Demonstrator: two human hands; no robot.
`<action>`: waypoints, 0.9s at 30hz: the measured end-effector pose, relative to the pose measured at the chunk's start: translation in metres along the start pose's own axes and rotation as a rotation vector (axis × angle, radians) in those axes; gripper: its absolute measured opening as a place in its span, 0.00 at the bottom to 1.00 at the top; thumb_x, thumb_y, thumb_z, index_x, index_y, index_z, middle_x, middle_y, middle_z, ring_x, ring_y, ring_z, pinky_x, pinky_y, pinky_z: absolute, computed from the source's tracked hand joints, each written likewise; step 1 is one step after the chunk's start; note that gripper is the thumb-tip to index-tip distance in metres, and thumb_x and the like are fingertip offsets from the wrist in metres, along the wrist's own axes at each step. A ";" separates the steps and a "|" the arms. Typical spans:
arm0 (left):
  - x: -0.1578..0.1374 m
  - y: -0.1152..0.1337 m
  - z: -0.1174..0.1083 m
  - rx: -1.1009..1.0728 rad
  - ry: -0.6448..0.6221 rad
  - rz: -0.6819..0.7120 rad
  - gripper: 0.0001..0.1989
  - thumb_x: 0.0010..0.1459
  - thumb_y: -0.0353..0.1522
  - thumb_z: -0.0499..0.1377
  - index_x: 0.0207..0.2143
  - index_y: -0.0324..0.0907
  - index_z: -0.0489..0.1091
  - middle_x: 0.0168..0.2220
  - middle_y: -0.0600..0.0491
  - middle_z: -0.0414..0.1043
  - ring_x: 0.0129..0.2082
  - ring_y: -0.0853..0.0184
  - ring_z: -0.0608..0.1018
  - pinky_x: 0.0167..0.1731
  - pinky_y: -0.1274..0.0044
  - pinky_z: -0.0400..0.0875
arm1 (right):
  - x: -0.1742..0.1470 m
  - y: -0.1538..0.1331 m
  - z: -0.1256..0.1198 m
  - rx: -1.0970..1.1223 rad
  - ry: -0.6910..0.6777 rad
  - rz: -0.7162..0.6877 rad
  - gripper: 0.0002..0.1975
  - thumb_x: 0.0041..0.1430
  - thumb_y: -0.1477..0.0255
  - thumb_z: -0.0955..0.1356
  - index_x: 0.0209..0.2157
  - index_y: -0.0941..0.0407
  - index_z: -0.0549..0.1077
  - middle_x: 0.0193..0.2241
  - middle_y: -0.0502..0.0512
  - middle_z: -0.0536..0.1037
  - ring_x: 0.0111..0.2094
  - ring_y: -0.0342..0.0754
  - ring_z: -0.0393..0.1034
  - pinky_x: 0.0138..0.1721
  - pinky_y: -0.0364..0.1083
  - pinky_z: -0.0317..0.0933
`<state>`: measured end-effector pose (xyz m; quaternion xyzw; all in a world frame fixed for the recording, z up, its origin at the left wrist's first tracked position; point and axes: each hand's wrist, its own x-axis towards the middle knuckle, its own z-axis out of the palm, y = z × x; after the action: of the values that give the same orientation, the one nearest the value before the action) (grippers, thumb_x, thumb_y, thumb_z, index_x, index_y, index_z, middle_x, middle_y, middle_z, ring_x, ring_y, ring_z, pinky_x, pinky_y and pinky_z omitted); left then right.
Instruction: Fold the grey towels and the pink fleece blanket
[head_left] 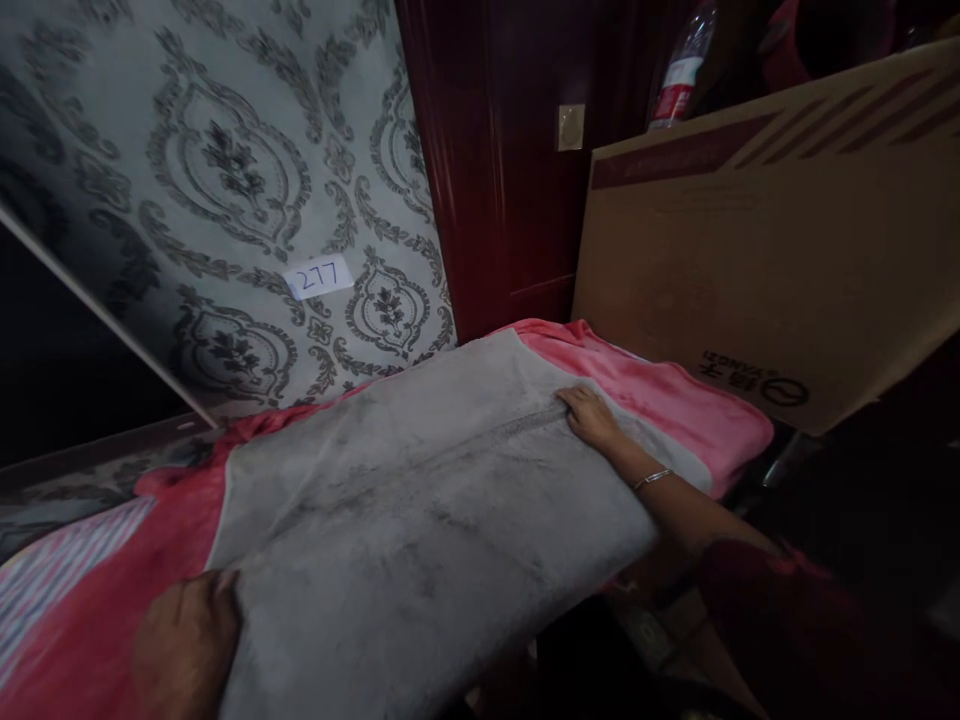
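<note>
Right side: the right hand (592, 418), between 3 and 4 o'clock from the centre of the view, is bare. A single bracelet (652, 478) is fitted at the wrist, at 4 o'clock. Form: slim, rounded band. Finish: silver-coloured, bright, with small highlights. Any engraving is too small to read. Farther out at 4 o'clock, a sleeve (780, 610) covers the upper arm. Colour: dark red, with a lighter, pinkish-red patch close to its edge. The sleeve ends near the elbow, leaving the forearm exposed; its lower part merges into shadow. Left side: the left hand (187, 645), at 8 o'clock, is bare, dimly lit and slightly blurred.
</note>
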<state>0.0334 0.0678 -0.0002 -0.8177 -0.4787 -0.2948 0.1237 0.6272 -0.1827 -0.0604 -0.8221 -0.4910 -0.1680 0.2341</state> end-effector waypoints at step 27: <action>-0.003 0.001 -0.140 0.219 0.279 0.041 0.18 0.63 0.44 0.45 0.30 0.45 0.67 0.31 0.44 0.70 0.36 0.52 0.73 0.40 0.63 0.67 | -0.028 -0.008 -0.173 -0.217 0.445 0.274 0.19 0.64 0.68 0.58 0.44 0.62 0.76 0.40 0.72 0.77 0.48 0.66 0.69 0.49 0.63 0.59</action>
<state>-0.0178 -0.0027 0.1092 -0.7601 -0.4692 -0.3489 0.2835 0.5987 -0.2951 0.0718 -0.8439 -0.2910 -0.3630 0.2672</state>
